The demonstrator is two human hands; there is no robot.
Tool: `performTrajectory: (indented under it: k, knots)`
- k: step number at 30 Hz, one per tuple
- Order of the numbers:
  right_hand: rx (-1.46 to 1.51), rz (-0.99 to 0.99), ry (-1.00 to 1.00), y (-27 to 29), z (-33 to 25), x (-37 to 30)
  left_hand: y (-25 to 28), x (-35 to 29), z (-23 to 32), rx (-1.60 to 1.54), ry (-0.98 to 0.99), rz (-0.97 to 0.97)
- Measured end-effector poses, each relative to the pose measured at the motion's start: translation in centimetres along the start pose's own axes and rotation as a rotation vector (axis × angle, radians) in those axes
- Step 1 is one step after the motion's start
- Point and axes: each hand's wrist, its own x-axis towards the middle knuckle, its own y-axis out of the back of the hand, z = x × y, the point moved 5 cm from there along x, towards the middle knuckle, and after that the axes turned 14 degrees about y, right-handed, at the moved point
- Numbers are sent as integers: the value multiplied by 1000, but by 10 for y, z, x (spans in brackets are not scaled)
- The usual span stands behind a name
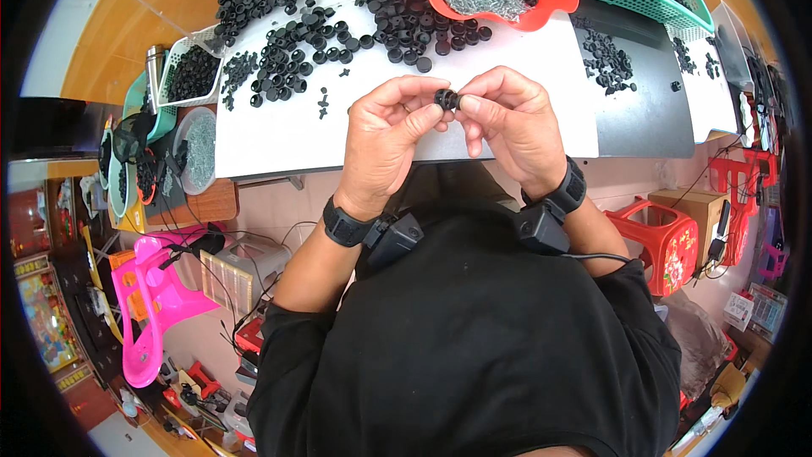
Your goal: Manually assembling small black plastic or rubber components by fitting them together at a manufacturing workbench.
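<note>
A small round black plastic part [446, 100] is pinched between my two hands, just above the near edge of the white table [288, 140]. My left hand [385, 131] has thumb and forefinger closed on its left side. My right hand [516, 118] grips it from the right with thumb and forefinger, and some small black piece shows at those fingertips. Fingers hide part of it, so I cannot tell how many pieces it is made of. Beyond my hands lie loose round black caps [414, 38]. A few tiny cross-shaped black pieces [323, 103] lie left of my left hand.
A red scalloped bowl [541, 13] of metal screws stands at the back, beside a green basket [689, 17] of black parts. More black pieces [611, 63] lie on a dark mat to the right. At left are a white basket [216, 38] and a tub of screws [200, 148]. A red stool [651, 228] stands lower right.
</note>
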Motion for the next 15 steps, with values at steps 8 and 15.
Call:
performTrajectory:
  k: [8, 15]
  knots:
    - [-63, 14, 51, -2, -4, 1, 0, 1, -3, -27, 16, 3]
    - [-134, 6, 58, -2, -6, 0, -2, 2, -3, 15, 13, 35]
